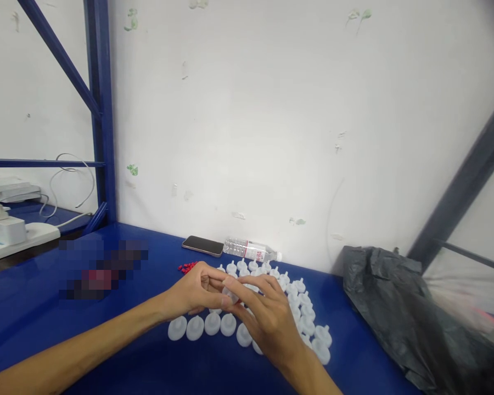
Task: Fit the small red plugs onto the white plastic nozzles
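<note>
My left hand (197, 289) and my right hand (267, 314) meet above the blue table. Between their fingertips is a small translucent white plastic piece (229, 296), largely covered by the fingers. Both hands are closed on it. Around and below them stand many white round plastic pieces (212, 323), each a flat disc with a short stem on top. More of these sit in rows behind and to the right of my right hand. A little pile of small red parts (186, 267) lies just beyond my left hand.
At the back of the blue table (148, 351) lie a phone (202, 245) and a clear water bottle (251, 249) on its side. A dark plastic bag (389, 307) slumps at the right. A power strip (37, 236) and cables are at the far left, by a blue metal post (102, 109).
</note>
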A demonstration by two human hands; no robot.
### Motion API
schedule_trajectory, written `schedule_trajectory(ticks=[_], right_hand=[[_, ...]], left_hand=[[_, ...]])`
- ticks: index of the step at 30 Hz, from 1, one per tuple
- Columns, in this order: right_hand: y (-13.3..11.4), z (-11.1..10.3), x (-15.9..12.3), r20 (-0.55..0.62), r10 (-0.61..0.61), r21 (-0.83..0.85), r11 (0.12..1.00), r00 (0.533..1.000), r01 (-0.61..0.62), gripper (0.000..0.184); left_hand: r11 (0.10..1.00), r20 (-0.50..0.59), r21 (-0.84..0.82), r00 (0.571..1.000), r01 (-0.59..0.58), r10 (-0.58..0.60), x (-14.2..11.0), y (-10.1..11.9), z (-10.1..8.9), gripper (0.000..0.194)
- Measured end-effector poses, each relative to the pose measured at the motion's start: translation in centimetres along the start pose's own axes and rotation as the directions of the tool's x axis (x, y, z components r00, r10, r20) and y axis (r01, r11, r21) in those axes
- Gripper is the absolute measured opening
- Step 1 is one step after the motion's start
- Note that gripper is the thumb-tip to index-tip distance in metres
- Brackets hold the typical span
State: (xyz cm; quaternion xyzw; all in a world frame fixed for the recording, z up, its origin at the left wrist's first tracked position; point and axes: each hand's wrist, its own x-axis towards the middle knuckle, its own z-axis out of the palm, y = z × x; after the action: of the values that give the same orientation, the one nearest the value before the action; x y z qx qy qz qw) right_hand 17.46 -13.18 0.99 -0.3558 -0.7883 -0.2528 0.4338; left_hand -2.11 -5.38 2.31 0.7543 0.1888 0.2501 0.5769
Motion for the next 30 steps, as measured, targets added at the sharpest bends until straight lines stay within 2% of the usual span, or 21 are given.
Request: schedule_trajectory(ticks=[3, 7, 9, 11, 12, 13, 14, 16, 17, 20, 21, 27, 30], right_hand=[[-0.2, 0.1, 0.0, 0.019, 0.014, 0.009, 1.000, 1.000, -0.014, 0.033], [0.4, -0.3, 0.0, 0.053, 0.008, 0.018, 1.000, 0.999, -0.009, 0.034], [1.4, -0.8, 0.1, 0.022, 0.042, -0.018, 0.999, 0.999, -0.042, 0.031], [3.1, -1.5, 0.1, -0.038, 0.136, -0.068, 0.988, 0.990, -0.138, 0.027], [4.2, -1.9, 0.0, -0.057, 0.207, -0.096, 0.972, 0.977, -0.212, 0.025], [5.5, -2.3, -0.2, -0.078, 0.282, -0.125, 0.949, 0.956, -0.290, 0.024], [6.8, -2.7, -0.5, -0.111, 0.350, -0.156, 0.918, 0.930, -0.364, 0.023], [9.7, -3.4, -1.6, -0.130, 0.475, -0.223, 0.841, 0.870, -0.493, 0.026], [11.1, -3.7, -2.3, -0.123, 0.525, -0.245, 0.806, 0.842, -0.538, 0.028], [14.6, -4.3, -5.0, -0.059, 0.650, -0.357, 0.695, 0.758, -0.624, 0.027], [15.5, -4.4, -5.9, -0.055, 0.666, -0.373, 0.677, 0.744, -0.634, 0.023], [17.5, -4.4, -9.7, -0.016, 0.706, -0.408, 0.642, 0.708, -0.649, 0.007], [17.9, -4.1, -10.5, 0.020, 0.732, -0.425, 0.623, 0.681, -0.657, 0.007]], left_hand=[[1.000, -0.007, -0.005, 1.000, 0.029, -0.029, 0.2, -0.6, 0.0, 0.036], [0.997, -0.071, -0.048, 0.996, -0.053, 0.050, 0.9, -2.1, -0.4, 0.054], [0.995, -0.175, -0.032, 0.981, -0.095, 0.088, 1.2, -2.5, -1.1, 0.060], [0.988, -0.348, 0.124, 0.928, -0.091, 0.129, 1.3, -2.4, -2.3, 0.052], [0.959, -0.434, 0.277, 0.883, -0.057, 0.178, 1.3, -2.4, -3.0, 0.045], [0.894, -0.496, 0.449, 0.835, 0.012, 0.238, 1.2, -2.3, -3.8, 0.039], [0.784, -0.531, 0.606, 0.801, 0.132, 0.275, 1.1, -2.2, -4.6, 0.034], [0.537, -0.551, 0.771, 0.782, 0.343, 0.291, 0.9, -2.3, -6.1, 0.029], [0.486, -0.561, 0.782, 0.780, 0.390, 0.278, 0.8, -2.4, -6.7, 0.027], [0.432, -0.596, 0.768, 0.774, 0.473, 0.213, 0.5, -3.0, -8.1, 0.025], [0.417, -0.610, 0.759, 0.769, 0.500, 0.189, 0.4, -3.1, -8.4, 0.024], [0.320, -0.685, 0.702, 0.726, 0.636, 0.060, -0.2, -3.2, -9.3, 0.023], [0.305, -0.686, 0.690, 0.727, 0.656, -0.012, -0.3, -3.3, -9.7, 0.021]])
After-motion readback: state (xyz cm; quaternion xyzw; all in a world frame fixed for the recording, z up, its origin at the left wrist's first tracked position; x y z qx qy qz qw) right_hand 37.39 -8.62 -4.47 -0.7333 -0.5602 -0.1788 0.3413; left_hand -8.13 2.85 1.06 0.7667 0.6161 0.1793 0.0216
